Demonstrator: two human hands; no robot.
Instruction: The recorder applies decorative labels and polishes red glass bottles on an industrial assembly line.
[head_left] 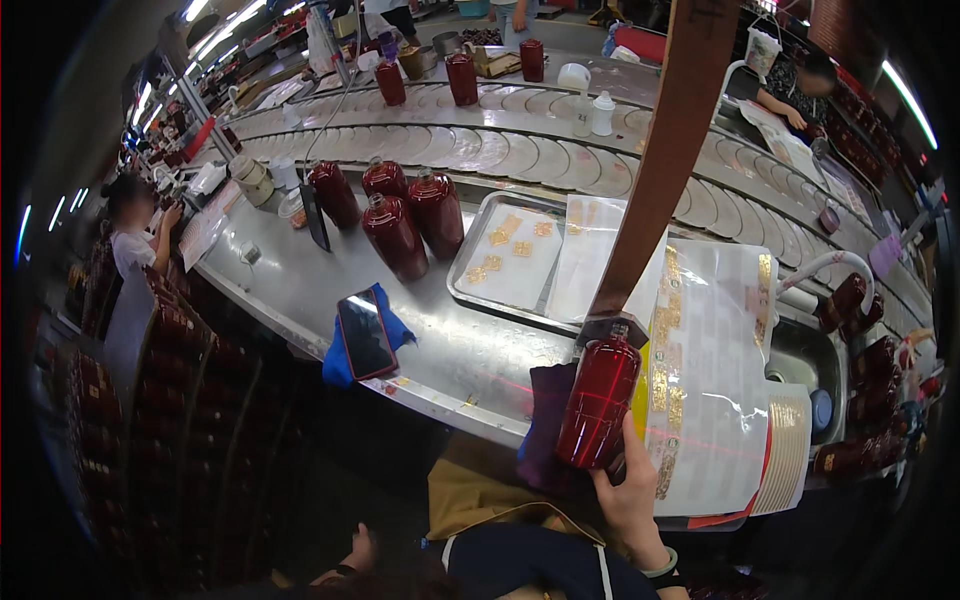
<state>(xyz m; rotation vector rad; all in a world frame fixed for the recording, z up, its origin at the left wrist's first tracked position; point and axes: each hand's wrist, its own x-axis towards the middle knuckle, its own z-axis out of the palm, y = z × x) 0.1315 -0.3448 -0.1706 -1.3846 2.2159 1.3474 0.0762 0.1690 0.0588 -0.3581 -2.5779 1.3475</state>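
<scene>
My right hand (632,488) grips a dark red glass bottle (600,405) low down, with the thumb by its base and a finger along its right side. A red line of light crosses the bottle's front. The bottle lies tilted at the bench's front edge, over a dark purple cloth (541,410), its neck close to a brown upright post (650,170). Low at the left, away from the bench, my left hand (360,552) holds nothing visible and looks open, though it is dim. Beside the right hand lies a clear sheet with gold decals (715,370).
Several red bottles (395,235) stand on the metal bench left of a tray (505,255) with gold decals. A phone (366,335) lies on a blue cloth. Behind runs a plated conveyor (480,150). A sink (800,350) is at right. Other people work at both sides.
</scene>
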